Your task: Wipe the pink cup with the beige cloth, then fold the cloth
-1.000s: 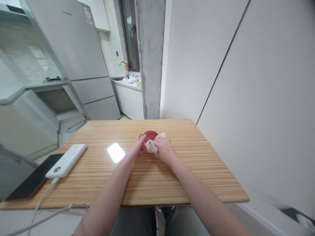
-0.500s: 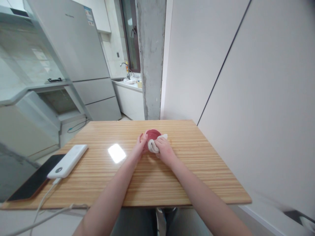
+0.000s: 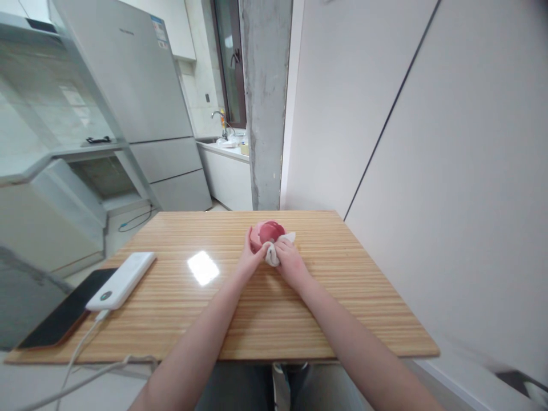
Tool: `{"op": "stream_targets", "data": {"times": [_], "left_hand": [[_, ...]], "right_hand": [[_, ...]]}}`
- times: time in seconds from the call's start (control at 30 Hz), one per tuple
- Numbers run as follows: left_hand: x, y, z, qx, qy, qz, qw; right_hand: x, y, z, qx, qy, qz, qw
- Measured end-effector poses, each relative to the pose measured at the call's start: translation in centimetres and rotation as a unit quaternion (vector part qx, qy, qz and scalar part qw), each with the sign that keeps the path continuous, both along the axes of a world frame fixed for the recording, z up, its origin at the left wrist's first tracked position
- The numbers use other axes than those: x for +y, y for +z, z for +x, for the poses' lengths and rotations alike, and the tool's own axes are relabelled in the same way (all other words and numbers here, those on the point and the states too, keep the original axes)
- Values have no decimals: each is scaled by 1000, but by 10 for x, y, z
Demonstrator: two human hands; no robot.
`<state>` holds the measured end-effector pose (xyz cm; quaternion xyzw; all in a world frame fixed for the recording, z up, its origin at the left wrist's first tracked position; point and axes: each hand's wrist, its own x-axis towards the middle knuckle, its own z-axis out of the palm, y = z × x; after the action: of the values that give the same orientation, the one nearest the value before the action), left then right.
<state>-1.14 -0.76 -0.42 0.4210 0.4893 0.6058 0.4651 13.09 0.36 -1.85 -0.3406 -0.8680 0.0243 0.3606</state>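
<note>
A pink bowl [image 3: 270,230] is held over the far middle of the wooden table [image 3: 342,297], tilted so its darker inside shows. My left hand [image 3: 252,252] grips the bowl on its left side, thumb near the lower rim. In my right hand [image 3: 289,258] is a bunched white cloth [image 3: 271,254], closed in the fingers and pressed against the bowl's lower right rim. One end of the cloth sticks out beyond my right fingers. Part of the bowl is hidden behind the cloth and both hands.
On the table's left lie a white power bank [image 3: 124,281] with a cable [image 3: 79,342] plugged in and a dark flat tablet-like slab [image 3: 64,314] partly under it. A white wall panel [image 3: 428,228] rises along the right. Beyond the table stand a concrete pillar [image 3: 268,114] and a fridge [image 3: 128,80].
The bowl has turned and tipped in my left hand, showing more of its outer left side. My right hand with the cloth has shifted slightly right.
</note>
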Motion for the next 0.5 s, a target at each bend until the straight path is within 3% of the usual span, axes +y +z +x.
{"op": "stream_targets", "data": {"times": [0.17,0.27,0.37,0.5], "left_hand": [[0,1,-10,98,63,27,993],[-1,11,-23,161,64,67,983],[-3,12,-18,107,47,50,992],[-4,4,1,31,46,25,998]], "right_hand": [[1,-5,-6,-14,70,-3,997],[1,0,-5,-30,57,13,998],[1,0,-4,-29,15,16,999],[1,-6,-8,14,15,2,1000]]}}
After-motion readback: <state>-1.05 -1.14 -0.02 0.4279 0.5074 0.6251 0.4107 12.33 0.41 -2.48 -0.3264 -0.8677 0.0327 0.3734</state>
